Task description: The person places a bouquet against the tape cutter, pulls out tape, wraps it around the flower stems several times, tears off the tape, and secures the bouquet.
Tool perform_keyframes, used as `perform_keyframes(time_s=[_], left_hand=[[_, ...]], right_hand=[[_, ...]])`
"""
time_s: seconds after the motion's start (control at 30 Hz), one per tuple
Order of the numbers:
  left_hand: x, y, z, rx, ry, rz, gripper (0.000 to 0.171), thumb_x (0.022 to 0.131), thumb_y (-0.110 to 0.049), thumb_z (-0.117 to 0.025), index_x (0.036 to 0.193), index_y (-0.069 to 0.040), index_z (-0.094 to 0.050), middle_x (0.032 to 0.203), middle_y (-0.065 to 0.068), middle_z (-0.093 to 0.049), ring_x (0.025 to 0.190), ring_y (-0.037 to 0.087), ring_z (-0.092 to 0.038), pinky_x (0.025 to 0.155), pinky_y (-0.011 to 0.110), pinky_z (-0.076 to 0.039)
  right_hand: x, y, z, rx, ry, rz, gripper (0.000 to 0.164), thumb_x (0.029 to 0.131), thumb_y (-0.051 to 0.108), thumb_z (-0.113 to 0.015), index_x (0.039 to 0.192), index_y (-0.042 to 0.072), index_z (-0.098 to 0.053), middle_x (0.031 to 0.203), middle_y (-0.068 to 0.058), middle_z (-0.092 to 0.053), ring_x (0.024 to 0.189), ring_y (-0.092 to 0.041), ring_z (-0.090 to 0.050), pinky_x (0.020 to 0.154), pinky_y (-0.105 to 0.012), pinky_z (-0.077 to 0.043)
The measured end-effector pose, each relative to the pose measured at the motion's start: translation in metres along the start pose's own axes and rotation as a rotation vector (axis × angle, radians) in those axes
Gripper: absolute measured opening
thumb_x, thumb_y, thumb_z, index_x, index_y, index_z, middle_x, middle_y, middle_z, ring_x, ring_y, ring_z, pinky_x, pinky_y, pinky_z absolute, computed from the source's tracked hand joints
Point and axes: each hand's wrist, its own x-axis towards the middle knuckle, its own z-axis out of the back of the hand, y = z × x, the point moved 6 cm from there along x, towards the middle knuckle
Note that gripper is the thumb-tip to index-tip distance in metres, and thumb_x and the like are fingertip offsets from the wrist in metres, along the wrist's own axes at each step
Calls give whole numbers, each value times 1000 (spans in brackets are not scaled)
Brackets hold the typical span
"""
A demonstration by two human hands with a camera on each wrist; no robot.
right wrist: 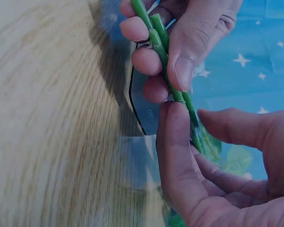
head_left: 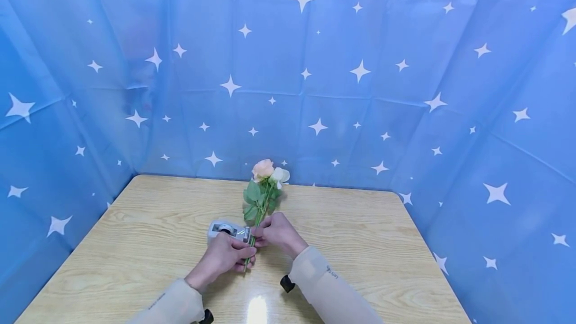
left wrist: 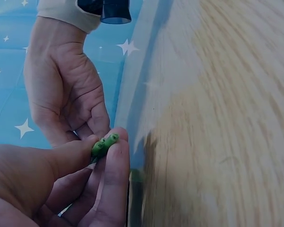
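Two artificial roses, one pale pink and one white, lie together with their green stems pointing toward the person. My left hand pinches the lower stems between thumb and fingers; the cut ends poke out past its fingertips. Higher up, my right hand has its fingers around the same stems, the index finger against them and the thumb close beside. A shiny patch shows on the stems there in the right wrist view. Beside the left hand stands a grey tape dispenser, partly hidden by it.
The wood-grain table has rounded far corners. A blue curtain with white stars surrounds its back and sides. Black wrist devices sit below the cuffs of the light sleeves.
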Motion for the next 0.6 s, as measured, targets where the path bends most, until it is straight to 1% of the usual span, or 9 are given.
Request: perform_keyframes(time_s=[0.1,0.27,0.4,0.6], left_hand=[[0,1,0,15,-11,5,20,109,-13,-84,115,6,-89,91,14,-88,76,18,-85,69,30,-73],[3,3,-2,37,-21,25,17,108,-12,-84,114,4,-90,89,12,-88,74,17,-85,68,30,-73],[4,3,-3,42,-12,25,16,109,-11,-84,111,3,-90,89,12,-88,74,17,-85,68,31,-73],[4,4,-3,45,-2,29,16,109,-11,-83,111,3,-90,88,12,-88,73,16,-85,68,30,-73]], right_hand=[[1,1,-1,-33,-7,7,11,105,5,-86,99,-4,-86,98,-13,-83,81,-21,-86,81,-34,-75],[2,-1,-2,-31,3,-5,12,104,2,-85,95,-4,-83,95,-14,-83,80,-21,-85,81,-35,-75],[4,-1,-2,-33,9,-19,10,104,1,-84,96,-4,-82,97,-14,-82,80,-21,-84,81,-35,-75],[6,0,-4,-64,3,-18,7,103,0,-84,97,-4,-83,96,-13,-81,79,-21,-83,79,-34,-75]])
